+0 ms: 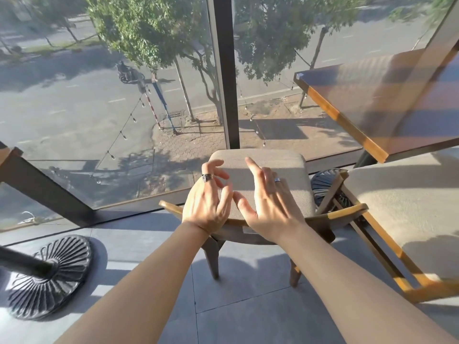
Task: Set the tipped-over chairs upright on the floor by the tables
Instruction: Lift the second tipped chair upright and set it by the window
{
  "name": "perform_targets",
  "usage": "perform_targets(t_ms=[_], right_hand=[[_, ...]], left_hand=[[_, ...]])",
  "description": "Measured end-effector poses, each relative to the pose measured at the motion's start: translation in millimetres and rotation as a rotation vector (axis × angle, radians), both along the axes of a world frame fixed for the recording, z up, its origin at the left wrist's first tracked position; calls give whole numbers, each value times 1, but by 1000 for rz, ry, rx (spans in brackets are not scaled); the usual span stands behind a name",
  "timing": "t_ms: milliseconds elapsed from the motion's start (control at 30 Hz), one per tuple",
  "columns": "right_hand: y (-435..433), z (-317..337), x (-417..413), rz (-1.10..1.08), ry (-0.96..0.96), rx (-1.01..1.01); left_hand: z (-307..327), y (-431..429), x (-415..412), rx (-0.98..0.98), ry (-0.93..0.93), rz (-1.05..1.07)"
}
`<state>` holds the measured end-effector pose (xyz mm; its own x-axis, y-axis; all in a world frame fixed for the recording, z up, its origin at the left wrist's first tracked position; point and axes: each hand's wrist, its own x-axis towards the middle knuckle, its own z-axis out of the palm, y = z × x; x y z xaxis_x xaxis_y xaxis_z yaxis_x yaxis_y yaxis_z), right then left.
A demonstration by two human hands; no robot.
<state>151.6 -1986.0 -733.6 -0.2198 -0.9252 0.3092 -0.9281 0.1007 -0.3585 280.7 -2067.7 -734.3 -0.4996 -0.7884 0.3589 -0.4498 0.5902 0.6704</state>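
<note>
A wooden chair (280,175) with a beige cushioned seat stands on its legs on the grey floor, facing the glass wall. Its curved backrest rail crosses just under my wrists. My left hand (207,207) hovers over the rail at the seat's left side, fingers apart, a dark ring on one finger. My right hand (269,207) hovers over the seat's middle, fingers spread, holding nothing. A second beige-cushioned chair (402,212) with a lighter wood frame stands at the right, close beside the first. A wooden table top (387,95) is above it at the upper right.
A floor-to-ceiling glass wall with dark frames (227,70) runs right behind the chairs, a street below it. A black ribbed table base (49,276) with its post stands on the floor at the left. Another ribbed base (323,184) shows between the two chairs.
</note>
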Motion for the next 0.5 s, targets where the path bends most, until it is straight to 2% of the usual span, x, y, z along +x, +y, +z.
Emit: perform_targets(t_ms=[67,200,333,500], right_hand=[[1,1,1,34,-6,65],[-1,3,5,-7,-155,212],[-7,5,14,-47,-176,387],[-16,4,55,-87,-239,418]], left_hand=[[0,-3,3,-70,-4,-62],[-4,-7,8,-145,14,-101],[-5,-14,12,-121,14,-118],[-7,-27,39,-179,-153,-159]])
